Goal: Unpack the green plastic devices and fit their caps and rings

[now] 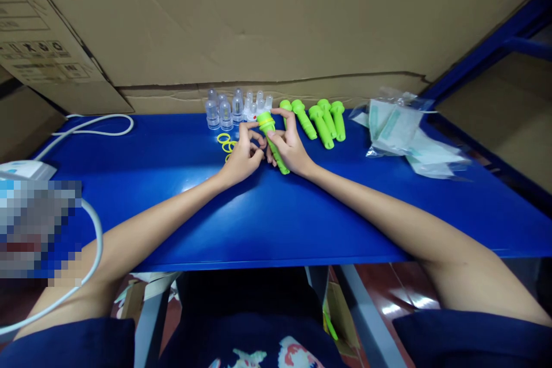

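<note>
My right hand [293, 149] is closed around a lime-green flashlight body [278, 152], which is tilted with its wide end away from me. A yellow ring [266, 122] sits around that wide end. My left hand [244, 155] is beside it, fingers bent and apart. Its index fingertip touches the flashlight body near the ring, while the thumb stays clear. Several loose yellow rings [223, 138] lie behind my left hand, which partly covers them. To the right of my right hand, several more green flashlight bodies [321, 126] lie on the blue table [276, 224].
Several clear plastic caps [225, 112] stand at the back, beside small white domed pieces [260, 104]. Clear bags with pale green-and-white contents [394, 126] lie at the right. A white cable [97, 224] loops at the left. Cardboard [276, 23] walls the back.
</note>
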The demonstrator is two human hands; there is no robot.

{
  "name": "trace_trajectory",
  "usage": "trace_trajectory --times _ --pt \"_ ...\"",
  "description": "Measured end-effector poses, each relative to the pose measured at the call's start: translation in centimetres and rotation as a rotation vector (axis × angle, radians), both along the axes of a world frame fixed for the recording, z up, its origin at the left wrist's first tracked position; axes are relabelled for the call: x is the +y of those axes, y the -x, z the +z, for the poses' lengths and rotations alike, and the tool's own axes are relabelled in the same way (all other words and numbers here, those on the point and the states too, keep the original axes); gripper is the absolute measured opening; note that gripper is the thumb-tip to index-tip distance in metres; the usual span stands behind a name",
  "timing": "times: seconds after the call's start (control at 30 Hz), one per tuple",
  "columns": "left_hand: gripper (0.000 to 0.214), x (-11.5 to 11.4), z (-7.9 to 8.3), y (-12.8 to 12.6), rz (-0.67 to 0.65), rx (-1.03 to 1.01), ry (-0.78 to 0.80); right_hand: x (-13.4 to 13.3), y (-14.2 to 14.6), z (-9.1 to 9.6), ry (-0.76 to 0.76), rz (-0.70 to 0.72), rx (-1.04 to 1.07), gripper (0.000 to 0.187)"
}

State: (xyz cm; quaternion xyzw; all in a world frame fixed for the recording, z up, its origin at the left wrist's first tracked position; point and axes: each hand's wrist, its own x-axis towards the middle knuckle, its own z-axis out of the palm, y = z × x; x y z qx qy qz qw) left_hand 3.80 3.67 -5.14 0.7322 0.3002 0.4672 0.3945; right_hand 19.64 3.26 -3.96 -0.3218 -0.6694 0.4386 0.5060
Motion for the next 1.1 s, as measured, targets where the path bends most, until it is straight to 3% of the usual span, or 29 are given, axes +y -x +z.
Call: trace_trajectory --times 0.8,1.1 --pt "0.052 -0.1 0.3 0.3 -0.005 0.004 0.057 -0.1 -0.1 0.0 0.050 -0.001 -0.022 0.066" --pt "0.065 -0.1 -0.1 -0.1 -0.056 -0.020 0.038 0.9 -0.2 -0.7 0.119 -0.001 0.017 0.057"
